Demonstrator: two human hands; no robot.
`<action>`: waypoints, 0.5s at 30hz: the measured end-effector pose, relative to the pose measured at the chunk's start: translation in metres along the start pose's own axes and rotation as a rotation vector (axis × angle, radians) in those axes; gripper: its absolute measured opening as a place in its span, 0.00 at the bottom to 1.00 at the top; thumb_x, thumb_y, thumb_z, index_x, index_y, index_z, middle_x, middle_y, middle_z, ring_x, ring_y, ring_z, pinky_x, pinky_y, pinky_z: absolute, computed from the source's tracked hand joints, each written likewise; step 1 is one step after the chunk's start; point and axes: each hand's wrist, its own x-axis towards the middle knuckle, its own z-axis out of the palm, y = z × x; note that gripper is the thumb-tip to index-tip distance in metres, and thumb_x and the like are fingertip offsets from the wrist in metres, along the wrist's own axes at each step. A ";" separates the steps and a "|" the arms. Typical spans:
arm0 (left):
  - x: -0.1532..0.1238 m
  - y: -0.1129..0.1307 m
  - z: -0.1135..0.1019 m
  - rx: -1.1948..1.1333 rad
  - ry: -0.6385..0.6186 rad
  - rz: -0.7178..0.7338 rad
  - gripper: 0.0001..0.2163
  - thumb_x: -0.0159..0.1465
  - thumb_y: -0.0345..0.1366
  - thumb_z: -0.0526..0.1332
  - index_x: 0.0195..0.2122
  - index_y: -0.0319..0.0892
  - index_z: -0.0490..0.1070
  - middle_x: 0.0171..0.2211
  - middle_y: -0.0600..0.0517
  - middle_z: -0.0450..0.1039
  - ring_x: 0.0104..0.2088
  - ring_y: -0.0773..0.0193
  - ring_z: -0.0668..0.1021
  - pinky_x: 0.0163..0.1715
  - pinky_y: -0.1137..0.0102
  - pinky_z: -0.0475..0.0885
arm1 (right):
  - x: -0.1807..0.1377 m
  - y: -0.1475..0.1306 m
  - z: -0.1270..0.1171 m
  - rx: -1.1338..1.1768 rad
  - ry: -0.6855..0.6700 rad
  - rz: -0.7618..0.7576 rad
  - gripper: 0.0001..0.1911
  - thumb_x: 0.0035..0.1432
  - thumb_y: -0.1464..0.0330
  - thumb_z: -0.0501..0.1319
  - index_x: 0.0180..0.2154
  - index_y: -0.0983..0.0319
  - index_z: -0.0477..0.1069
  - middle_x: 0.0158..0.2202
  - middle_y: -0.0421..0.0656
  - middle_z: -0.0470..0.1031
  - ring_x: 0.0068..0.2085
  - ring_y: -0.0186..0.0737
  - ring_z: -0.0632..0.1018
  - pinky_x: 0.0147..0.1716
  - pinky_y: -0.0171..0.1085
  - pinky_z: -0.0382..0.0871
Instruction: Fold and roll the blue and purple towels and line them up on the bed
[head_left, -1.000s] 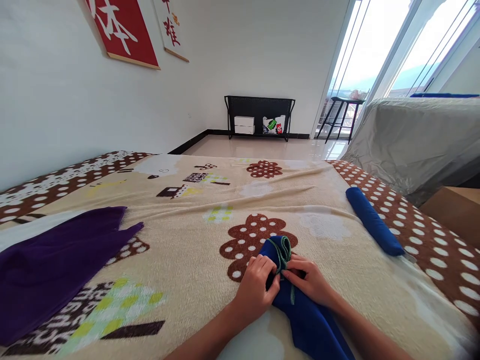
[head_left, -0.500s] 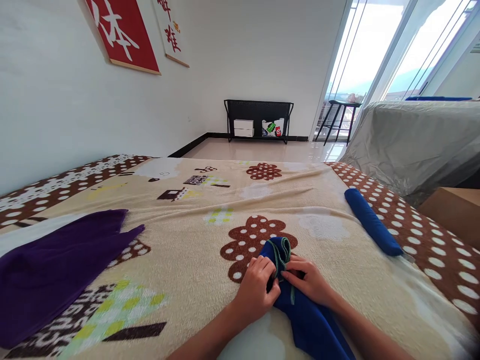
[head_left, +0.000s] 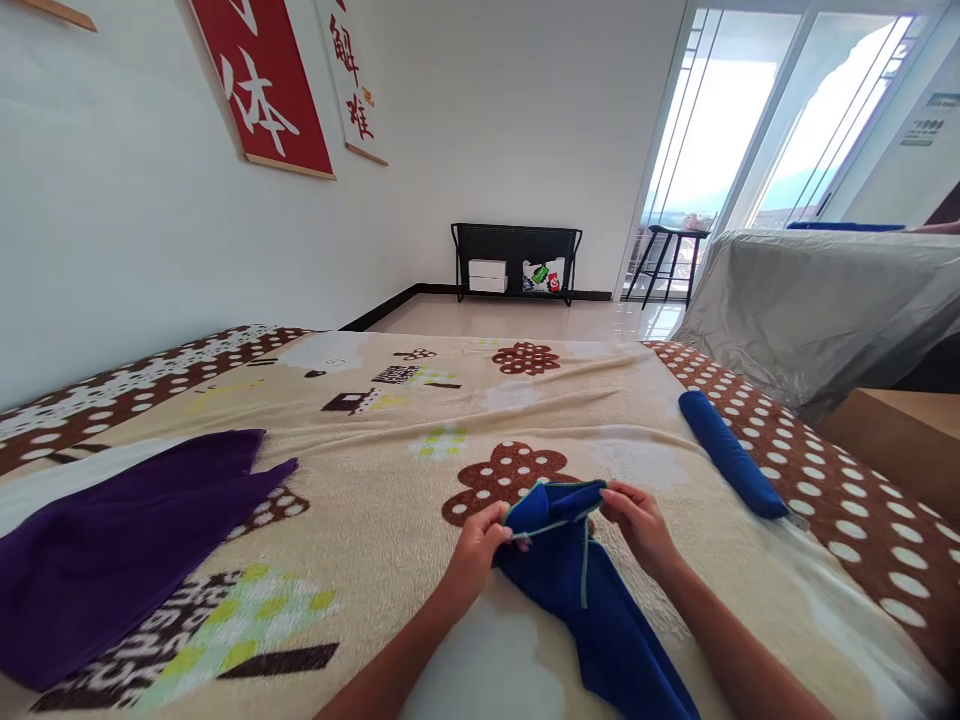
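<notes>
Beige blanket [head_left: 390, 480] under blue cloth [head_left: 559, 585], white wall [head_left: 150, 250]

Your cloth [head_left: 600, 620] is deep blue with a thin green stitched edge (one green seam runs down its middle). Its far end is lifted and spread taut between your left hand [head_left: 476, 545] and right hand [head_left: 637, 525], pinched at each corner. The rest trails toward you in a narrow, wrinkled strip, lying on the blanket [head_left: 375, 480].

A home bedroom — patterned blanket [head_left: 390, 440] over a bed, wall scrolls [head_left: 277, 90].
</notes>
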 end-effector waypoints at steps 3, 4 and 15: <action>0.004 0.007 -0.023 -0.264 0.095 -0.038 0.07 0.59 0.40 0.52 0.29 0.44 0.65 0.27 0.52 0.75 0.27 0.59 0.78 0.32 0.62 0.73 | 0.011 -0.012 -0.024 0.177 0.172 -0.046 0.21 0.55 0.55 0.66 0.22 0.60 0.60 0.19 0.32 0.53 0.21 0.28 0.56 0.21 0.33 0.58; 0.004 0.010 -0.032 -0.336 0.136 -0.038 0.07 0.59 0.40 0.53 0.30 0.44 0.65 0.28 0.52 0.76 0.29 0.58 0.79 0.33 0.61 0.74 | 0.012 -0.018 -0.033 0.226 0.220 -0.062 0.23 0.55 0.56 0.66 0.21 0.59 0.58 0.20 0.32 0.52 0.21 0.28 0.56 0.21 0.32 0.58; 0.045 0.135 -0.173 -0.631 0.482 0.160 0.03 0.58 0.30 0.51 0.28 0.41 0.61 0.27 0.56 0.76 0.37 0.63 0.80 0.45 0.59 0.74 | 0.064 -0.147 -0.130 0.399 0.603 -0.147 0.12 0.66 0.62 0.60 0.44 0.64 0.71 0.39 0.41 0.73 0.33 0.31 0.75 0.32 0.34 0.73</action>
